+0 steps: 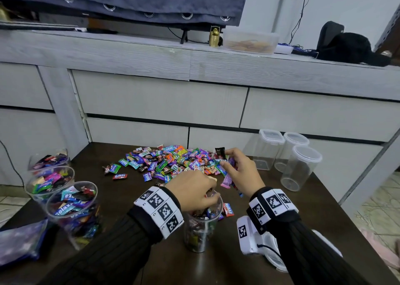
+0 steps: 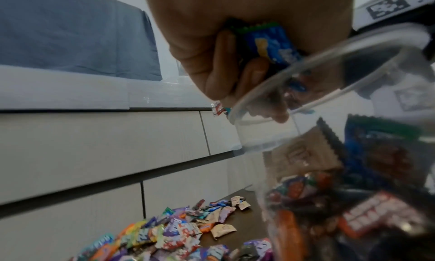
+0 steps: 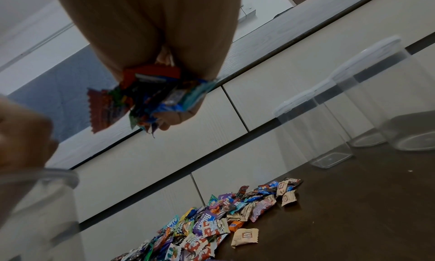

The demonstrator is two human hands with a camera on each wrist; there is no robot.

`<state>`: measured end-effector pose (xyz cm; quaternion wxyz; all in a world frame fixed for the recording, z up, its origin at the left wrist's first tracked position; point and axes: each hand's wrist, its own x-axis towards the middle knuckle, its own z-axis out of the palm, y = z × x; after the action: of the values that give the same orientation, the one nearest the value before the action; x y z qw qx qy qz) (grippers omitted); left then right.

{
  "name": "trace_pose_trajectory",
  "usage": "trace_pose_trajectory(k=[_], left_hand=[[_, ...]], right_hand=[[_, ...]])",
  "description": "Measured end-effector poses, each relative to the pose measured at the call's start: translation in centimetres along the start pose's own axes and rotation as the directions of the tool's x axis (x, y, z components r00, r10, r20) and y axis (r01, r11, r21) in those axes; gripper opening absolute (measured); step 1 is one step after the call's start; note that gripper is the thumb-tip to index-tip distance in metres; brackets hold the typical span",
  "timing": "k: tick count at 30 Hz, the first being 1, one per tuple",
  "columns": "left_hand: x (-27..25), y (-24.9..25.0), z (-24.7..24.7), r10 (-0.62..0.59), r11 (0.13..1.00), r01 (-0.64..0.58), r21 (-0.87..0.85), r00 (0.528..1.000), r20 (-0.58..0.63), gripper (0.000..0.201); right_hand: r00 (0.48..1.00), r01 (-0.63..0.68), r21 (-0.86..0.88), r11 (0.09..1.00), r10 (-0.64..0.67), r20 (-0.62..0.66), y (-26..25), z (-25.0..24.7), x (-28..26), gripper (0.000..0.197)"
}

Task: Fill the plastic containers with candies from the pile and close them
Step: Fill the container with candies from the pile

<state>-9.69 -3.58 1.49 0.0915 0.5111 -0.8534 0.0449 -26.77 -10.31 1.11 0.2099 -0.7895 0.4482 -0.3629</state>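
Observation:
A pile of wrapped candies (image 1: 171, 162) lies in the middle of the dark table (image 1: 134, 209). Just in front of it stands an open clear round container (image 1: 202, 232), partly filled. My left hand (image 1: 211, 194) is over its mouth, fingers curled round a blue candy (image 2: 270, 45) just above the rim (image 2: 306, 75). My right hand (image 1: 227, 162) hovers at the pile's right edge and grips a bunch of candies (image 3: 150, 97); a black wrapper (image 1: 220, 152) sticks up from it. Three filled containers (image 1: 71, 209) stand without lids at the left.
Three empty clear containers (image 1: 300, 167) with lids on stand at the back right, one square (image 1: 268, 150). A purple plastic bag (image 1: 19, 241) lies at the front left. A grey drawer unit (image 1: 162, 102) rises right behind the table. Loose candies (image 1: 227, 209) lie beside the open container.

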Motion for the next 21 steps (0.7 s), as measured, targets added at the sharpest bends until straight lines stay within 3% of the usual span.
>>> trace_pose_trajectory(k=[7,11,16,21], left_hand=[[0.1,1.5,1.2,-0.101,0.913,0.04,-0.407,0.986,-0.13,0.028],[-0.2,1.9,2.2,-0.118,0.869,0.031,-0.495,0.982,-0.145,0.03],[-0.9,2.1,2.6,-0.19,0.785,0.023,-0.619,0.96,-0.206,0.054],[-1.1,2.1,2.4,-0.221,0.659,0.015,-0.752,0.96,-0.175,0.049]], right_hand=[[1.0,0.007,0.015,1.0,-0.007,-0.01,-0.3,-0.3,0.2,0.027],[1.0,0.008,0.014,1.0,-0.008,-0.016,-0.2,-0.6,0.2,0.027],[1.0,-0.018,0.035,0.999,0.019,-0.019,-0.2,-0.6,0.2,0.028],[0.999,-0.035,0.118,0.992,0.038,-0.021,-0.7,-0.5,0.2,0.028]])
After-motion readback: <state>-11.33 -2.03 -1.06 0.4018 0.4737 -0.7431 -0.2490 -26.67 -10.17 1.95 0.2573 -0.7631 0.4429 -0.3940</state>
